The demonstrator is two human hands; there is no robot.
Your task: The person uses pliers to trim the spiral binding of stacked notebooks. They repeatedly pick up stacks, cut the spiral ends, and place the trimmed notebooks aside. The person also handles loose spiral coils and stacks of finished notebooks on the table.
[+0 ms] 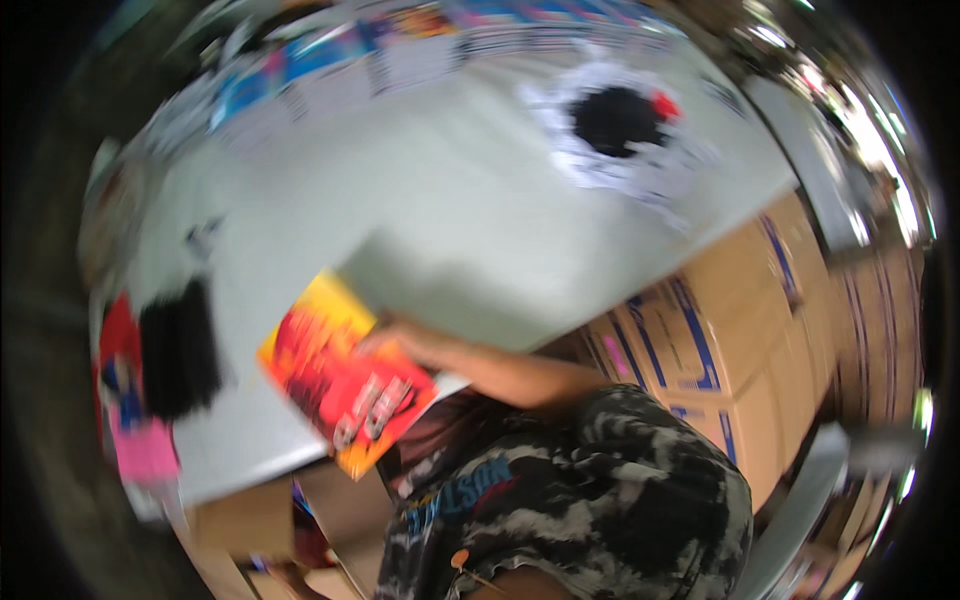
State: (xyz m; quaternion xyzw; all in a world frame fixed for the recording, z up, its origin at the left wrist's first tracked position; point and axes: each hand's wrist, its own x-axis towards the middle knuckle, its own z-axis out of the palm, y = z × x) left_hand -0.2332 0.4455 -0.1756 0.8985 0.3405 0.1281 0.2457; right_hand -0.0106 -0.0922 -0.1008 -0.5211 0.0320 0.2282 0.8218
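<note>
My right hand (392, 338) holds a thin book (345, 380) by its upper right edge. The cover is red and orange with yellow corners, and the book is tilted over the near edge of the pale table (440, 180). Its fingers lie over the cover; the thumb is hard to make out. Low at the left, beside an open carton (245, 520), a blurred shape (290, 578) may be part of my left hand; its fingers cannot be made out.
Stacks of books (330, 75) line the table's far edge. A black heap (615, 120) lies on crumpled white sheets at the far right. Dark strips (180, 350) and a pink piece (145, 450) are at the left end. Large cartons (720, 320) stand against the right side.
</note>
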